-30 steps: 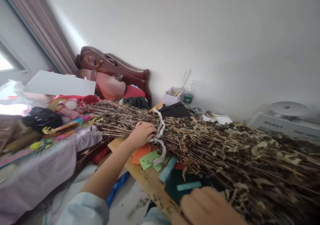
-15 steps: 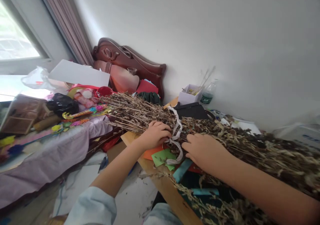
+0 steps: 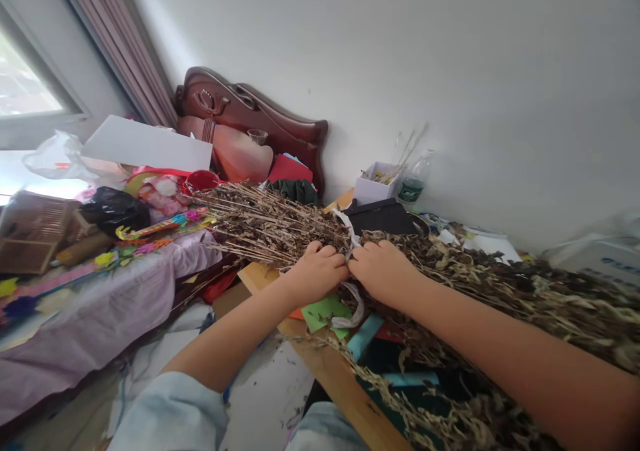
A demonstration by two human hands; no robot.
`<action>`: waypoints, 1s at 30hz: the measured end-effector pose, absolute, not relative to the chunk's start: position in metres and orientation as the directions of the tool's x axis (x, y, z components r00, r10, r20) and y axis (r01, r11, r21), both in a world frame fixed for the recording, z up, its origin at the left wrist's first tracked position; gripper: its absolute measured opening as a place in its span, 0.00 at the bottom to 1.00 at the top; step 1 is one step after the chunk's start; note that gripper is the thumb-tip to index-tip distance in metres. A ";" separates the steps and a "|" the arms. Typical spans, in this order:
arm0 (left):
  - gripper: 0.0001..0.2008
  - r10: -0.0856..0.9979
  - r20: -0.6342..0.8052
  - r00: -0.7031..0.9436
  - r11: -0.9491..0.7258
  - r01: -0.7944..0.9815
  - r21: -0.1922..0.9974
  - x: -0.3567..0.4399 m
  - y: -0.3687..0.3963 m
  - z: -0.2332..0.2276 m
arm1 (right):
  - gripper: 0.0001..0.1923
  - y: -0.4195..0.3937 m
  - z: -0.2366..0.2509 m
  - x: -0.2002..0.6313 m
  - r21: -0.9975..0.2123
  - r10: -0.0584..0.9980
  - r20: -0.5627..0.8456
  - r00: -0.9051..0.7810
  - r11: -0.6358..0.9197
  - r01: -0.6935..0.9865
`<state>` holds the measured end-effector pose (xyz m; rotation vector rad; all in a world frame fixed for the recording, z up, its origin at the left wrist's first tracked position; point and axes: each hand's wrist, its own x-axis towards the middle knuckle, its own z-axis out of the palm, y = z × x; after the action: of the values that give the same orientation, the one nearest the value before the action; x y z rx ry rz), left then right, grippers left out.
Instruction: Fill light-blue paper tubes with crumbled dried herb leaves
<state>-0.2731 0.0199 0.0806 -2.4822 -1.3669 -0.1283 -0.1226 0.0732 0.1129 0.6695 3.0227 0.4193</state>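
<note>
Fingers (image 3: 325,254) of your left hand (image 3: 317,274) and right hand (image 3: 383,267) curl together, gripping the bundle (image 3: 475,284) at its white tie (image 3: 350,234), above the tabletop (image 3: 330,371)

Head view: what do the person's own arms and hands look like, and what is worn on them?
Both hands, left hand and right hand, are bare, with no gloves, rings or watch showing. The left arm carries a pale blue sleeve pushed up above the elbow, leaving the forearm uncovered. The right forearm is bare as far as the picture's edge; any sleeve there is out of view.
</note>
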 end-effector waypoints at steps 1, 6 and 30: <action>0.04 0.800 0.202 0.565 -0.524 0.822 -0.221 -0.272 0.022 0.081 | 0.09 0.074 0.113 -0.122 0.261 0.418 0.037 -0.908 0.873 0.413; 0.06 0.748 0.134 0.650 -0.610 0.752 -0.249 -0.276 0.027 0.081 | 0.09 0.074 0.113 -0.123 0.239 0.425 0.028 -0.905 0.876 0.419; 0.09 0.895 0.347 0.280 -0.349 0.925 0.153 -0.282 0.006 0.052 | 0.10 0.079 0.112 -0.113 0.151 0.463 0.073 -0.883 0.870 0.469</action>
<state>-0.2824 0.0065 0.0519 -2.4496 -1.7455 -0.5797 -0.1130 0.0787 0.1117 0.7660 3.0710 0.2616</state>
